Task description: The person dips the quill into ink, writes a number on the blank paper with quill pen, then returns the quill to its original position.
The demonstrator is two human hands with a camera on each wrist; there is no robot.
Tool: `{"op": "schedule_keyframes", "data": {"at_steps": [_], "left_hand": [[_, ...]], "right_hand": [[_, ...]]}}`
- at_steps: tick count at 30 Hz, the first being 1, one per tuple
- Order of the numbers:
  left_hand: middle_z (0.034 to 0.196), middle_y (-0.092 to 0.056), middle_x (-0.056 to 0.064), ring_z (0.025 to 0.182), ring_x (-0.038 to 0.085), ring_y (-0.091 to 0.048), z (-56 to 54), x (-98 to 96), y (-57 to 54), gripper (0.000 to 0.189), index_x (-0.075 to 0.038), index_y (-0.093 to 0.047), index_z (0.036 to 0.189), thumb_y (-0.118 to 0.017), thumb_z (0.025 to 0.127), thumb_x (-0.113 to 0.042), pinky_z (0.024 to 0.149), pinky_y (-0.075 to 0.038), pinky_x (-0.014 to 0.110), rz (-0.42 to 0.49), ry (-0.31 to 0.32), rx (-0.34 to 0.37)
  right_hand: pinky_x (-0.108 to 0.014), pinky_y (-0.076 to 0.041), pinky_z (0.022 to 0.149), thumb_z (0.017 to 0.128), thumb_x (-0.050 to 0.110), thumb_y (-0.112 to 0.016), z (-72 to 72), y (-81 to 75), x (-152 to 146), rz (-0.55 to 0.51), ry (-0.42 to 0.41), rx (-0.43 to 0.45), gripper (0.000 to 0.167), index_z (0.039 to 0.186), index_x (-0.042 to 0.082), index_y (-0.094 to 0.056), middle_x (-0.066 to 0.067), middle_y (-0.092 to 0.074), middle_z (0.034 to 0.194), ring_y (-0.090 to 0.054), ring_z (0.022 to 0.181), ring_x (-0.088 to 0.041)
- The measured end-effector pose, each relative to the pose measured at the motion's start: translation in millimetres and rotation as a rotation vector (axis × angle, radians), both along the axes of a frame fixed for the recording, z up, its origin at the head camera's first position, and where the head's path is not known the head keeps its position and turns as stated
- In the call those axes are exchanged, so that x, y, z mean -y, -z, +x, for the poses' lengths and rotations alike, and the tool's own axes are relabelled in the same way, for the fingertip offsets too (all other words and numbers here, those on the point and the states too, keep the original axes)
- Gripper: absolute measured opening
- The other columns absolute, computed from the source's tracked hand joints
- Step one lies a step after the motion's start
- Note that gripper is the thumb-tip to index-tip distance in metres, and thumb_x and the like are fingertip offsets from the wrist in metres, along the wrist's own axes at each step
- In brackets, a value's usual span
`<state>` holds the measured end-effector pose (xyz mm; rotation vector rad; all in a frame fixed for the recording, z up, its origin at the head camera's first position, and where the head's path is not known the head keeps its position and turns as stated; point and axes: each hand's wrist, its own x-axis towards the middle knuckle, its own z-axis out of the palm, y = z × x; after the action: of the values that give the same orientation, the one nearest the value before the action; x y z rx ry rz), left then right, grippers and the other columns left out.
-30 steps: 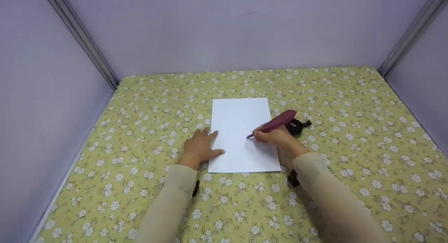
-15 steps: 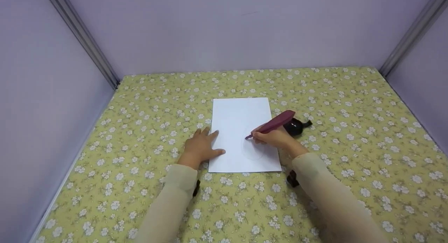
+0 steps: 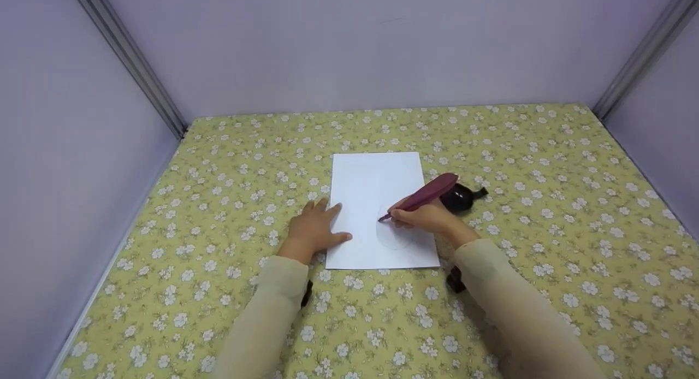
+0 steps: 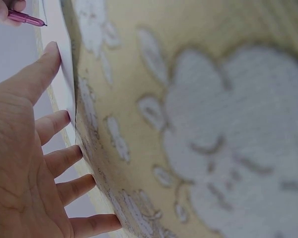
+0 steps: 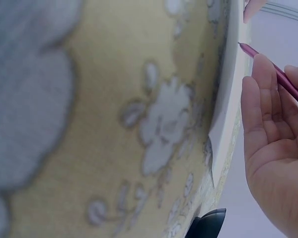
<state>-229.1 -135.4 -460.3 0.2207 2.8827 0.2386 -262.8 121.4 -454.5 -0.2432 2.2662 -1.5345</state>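
Observation:
A white sheet of paper [image 3: 360,177] lies on the flowered cloth, bearing a faint rounded outline in its lower right part. My right hand [image 3: 428,218] pinches a maroon pen [image 3: 426,193] with a broad feather-shaped top; its tip is at the paper, on the left side of that outline. In the right wrist view, thumb and fingers close round the pen [image 5: 280,74], the other fingers lightly bent. With its fingers spread, my left hand [image 3: 312,226] rests on the paper's left edge, thumb and index tip on the sheet, the other fingertips on or near the cloth.
Just right of the paper, partly behind my right hand, lies a shiny black rounded thing [image 3: 458,197] with a narrow stem. The yellow flowered cloth [image 3: 246,166] covers the table, and pale panels [image 3: 371,51] wall it at the back and sides.
My right hand has shifted slightly left and toward me, carrying the pen tip down the outline's left side. My left hand and the paper hold their place.

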Motion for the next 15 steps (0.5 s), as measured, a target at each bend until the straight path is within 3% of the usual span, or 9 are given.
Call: {"op": "schedule_keyframes", "data": {"at_steps": [7, 15], "left_hand": [[0.156, -0.021, 0.008, 0.14, 0.037, -0.019, -0.6, -0.6, 0.3, 0.08, -0.025, -0.031, 0.151, -0.056, 0.085, -0.064, 0.098, -0.035, 0.06, -0.015, -0.003, 0.006], [0.156, -0.02, 0.008, 0.14, 0.037, -0.018, 0.3, -1.2, -1.1, 0.081, -0.025, -0.031, 0.151, -0.056, 0.085, -0.064, 0.1, -0.034, 0.059, -0.006, -0.005, 0.01]], "right_hand": [[-0.033, -0.056, 0.073, 0.092, 0.018, -0.066, 0.4, 0.2, -1.1, 0.036, -0.056, -0.036, 0.026, 0.106, -0.003, -0.071, -0.012, -0.072, 0.087, -0.069, 0.078, -0.018], [-0.033, -0.054, 0.078, 0.093, 0.021, -0.065, 0.9, -0.3, -4.2, -0.049, -0.009, -0.041, 0.028, 0.111, 0.0, -0.069, -0.011, -0.071, 0.095, -0.068, 0.085, -0.018]]}}
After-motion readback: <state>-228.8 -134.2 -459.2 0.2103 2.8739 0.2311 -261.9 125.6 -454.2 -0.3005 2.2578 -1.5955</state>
